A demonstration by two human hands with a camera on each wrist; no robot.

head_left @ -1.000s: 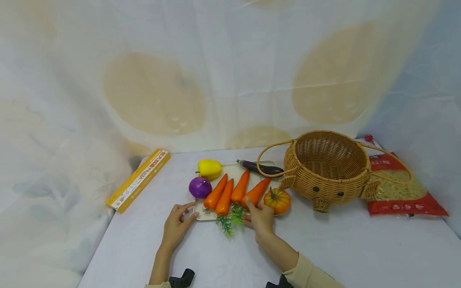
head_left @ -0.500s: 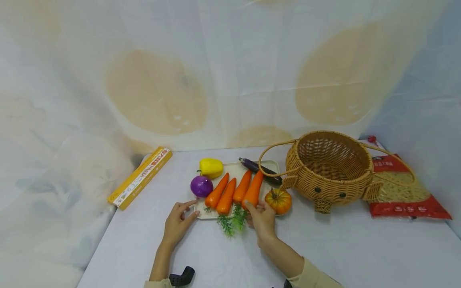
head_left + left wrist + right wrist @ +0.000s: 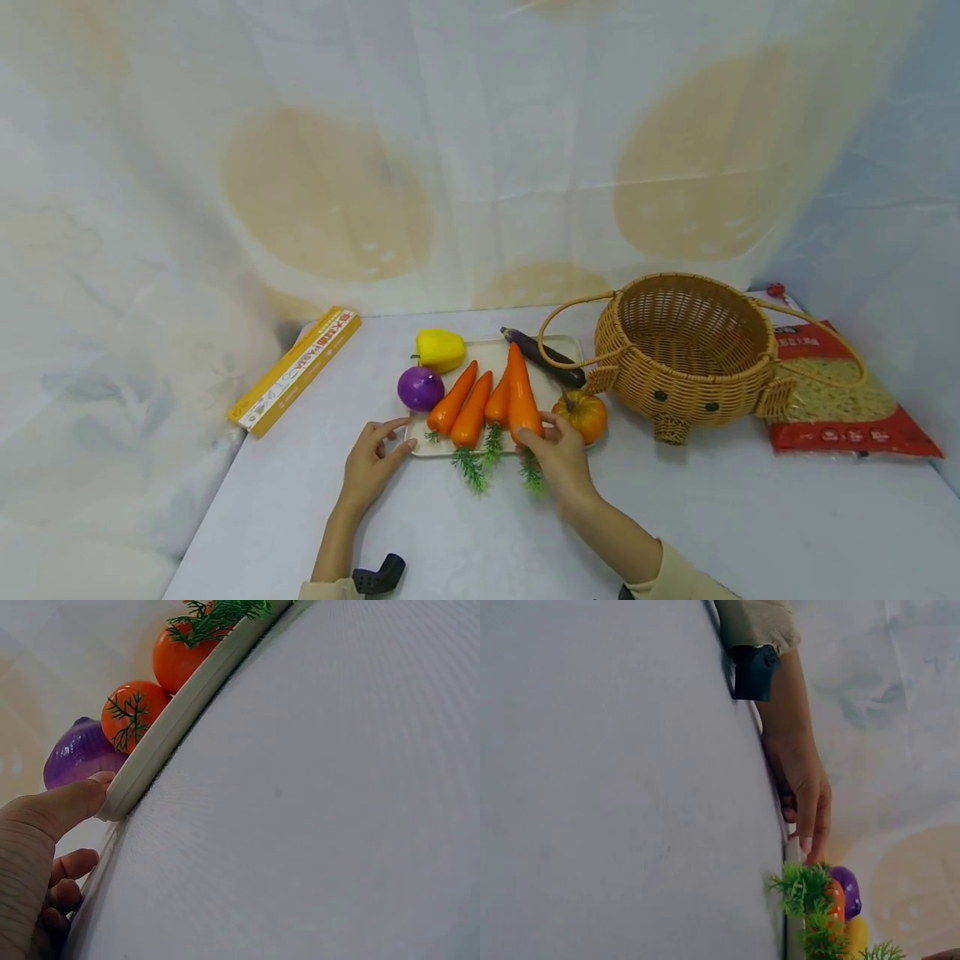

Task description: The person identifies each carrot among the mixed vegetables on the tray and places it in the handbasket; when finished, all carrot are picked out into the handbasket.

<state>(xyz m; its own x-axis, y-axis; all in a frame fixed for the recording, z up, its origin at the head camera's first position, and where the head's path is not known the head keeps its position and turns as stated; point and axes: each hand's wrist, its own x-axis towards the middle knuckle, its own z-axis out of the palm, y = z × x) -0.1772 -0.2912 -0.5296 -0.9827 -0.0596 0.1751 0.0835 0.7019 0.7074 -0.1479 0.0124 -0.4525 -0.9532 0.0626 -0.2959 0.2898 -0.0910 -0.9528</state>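
Note:
My right hand (image 3: 568, 471) pinches the thick end of an orange carrot (image 3: 522, 396) between thumb and fingers. The carrot lies over the right side of a cream tray (image 3: 435, 451), partly across a neighbouring carrot (image 3: 496, 406). Its green top hangs past the tray's front rim. With thumb and forefinger, my left hand (image 3: 366, 468) holds the tray's near left corner; in the left wrist view the thumb (image 3: 75, 801) presses on that corner. Two more carrots (image 3: 468, 421) lie side by side near a purple onion (image 3: 421, 389) and a yellow bell pepper (image 3: 440, 350). Behind lies an eggplant (image 3: 547, 358).
A small pumpkin (image 3: 587, 417) sits right beside my right hand. Farther right stands a wicker basket (image 3: 686, 383) with an animal face, its left handle reaching over the eggplant. A red pasta bag (image 3: 847, 400) lies beyond it. At left is a yellow pasta box (image 3: 296, 371).
The carrot in my right hand has swung from leaning right to nearly upright in view, its tip moving left over its neighbour. My right hand has shifted slightly right; the left hand stays put.

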